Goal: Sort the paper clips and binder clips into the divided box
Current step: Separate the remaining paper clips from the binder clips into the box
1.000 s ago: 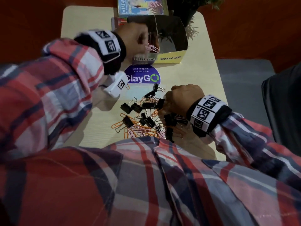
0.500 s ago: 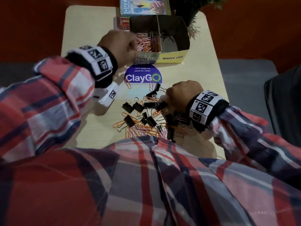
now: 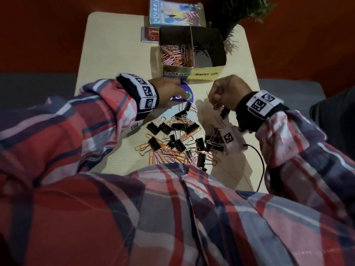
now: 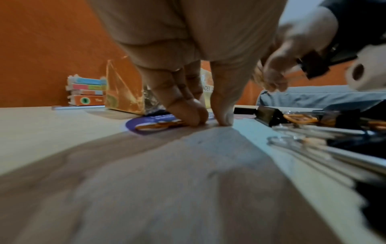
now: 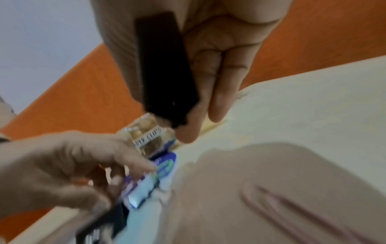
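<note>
The divided box (image 3: 203, 73) stands at the table's far middle. Its left half, labelled paper clips, holds pink and orange paper clips (image 3: 172, 55); no clips show in the right half (image 3: 209, 54), labelled binder clips. A mixed pile of black binder clips and paper clips (image 3: 178, 143) lies near me. My left hand (image 3: 184, 96) reaches onto the purple sticker, and its fingertips (image 4: 188, 115) press an orange paper clip (image 4: 155, 126) flat, the thumb beside them. My right hand (image 3: 217, 104) hovers in front of the box and pinches a black binder clip (image 5: 165, 69), which hangs below it (image 3: 224, 113).
Books (image 3: 174, 12) and a small red pack (image 3: 150, 34) lie behind the box, and a potted plant (image 3: 236, 14) stands at its back right. A purple ClayGO sticker (image 3: 189, 93) is on the table (image 3: 115, 54). A black cable (image 3: 260, 162) trails off the near right edge.
My left hand has come back from over the box's paper clip half down to the sticker. My right hand has risen out of the pile towards the box with a binder clip.
</note>
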Motion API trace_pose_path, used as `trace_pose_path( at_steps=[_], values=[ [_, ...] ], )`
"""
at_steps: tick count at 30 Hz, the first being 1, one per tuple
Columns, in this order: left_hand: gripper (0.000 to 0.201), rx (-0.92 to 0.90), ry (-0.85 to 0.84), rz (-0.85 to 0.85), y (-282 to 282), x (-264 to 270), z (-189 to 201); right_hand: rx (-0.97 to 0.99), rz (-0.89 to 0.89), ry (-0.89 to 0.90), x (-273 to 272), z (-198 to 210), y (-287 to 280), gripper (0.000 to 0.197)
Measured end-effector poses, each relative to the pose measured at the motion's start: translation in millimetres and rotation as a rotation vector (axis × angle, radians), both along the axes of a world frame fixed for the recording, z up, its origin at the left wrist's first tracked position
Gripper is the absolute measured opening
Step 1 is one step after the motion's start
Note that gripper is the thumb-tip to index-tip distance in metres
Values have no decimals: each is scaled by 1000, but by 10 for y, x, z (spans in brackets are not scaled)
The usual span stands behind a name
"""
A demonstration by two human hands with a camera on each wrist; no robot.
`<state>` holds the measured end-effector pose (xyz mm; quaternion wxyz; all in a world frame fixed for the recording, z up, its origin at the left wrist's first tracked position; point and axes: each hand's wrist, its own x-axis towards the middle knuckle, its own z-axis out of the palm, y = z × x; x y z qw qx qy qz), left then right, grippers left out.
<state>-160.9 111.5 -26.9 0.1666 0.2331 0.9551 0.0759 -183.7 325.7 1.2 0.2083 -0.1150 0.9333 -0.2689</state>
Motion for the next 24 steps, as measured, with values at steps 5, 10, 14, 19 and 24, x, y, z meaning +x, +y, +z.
trace_pose_path(
  at_steps=[5,10,14,19,24],
  values=[
    [40,29,-14,-26,38,-75,14,-47,69,216,-393,376,-329,14],
    [33,32,26,-60,-88,6,-25,145,212,464,-685,622,-864,21],
    [27,43,87,-88,-250,92,13,210,264,451,-780,523,-1111,25],
    [45,-67,65,-59,-336,257,-31,211,264,370,-898,449,-1178,19],
    [48,-113,80,-56,-152,363,-80,190,282,357,-984,393,-1158,19]
  ],
)
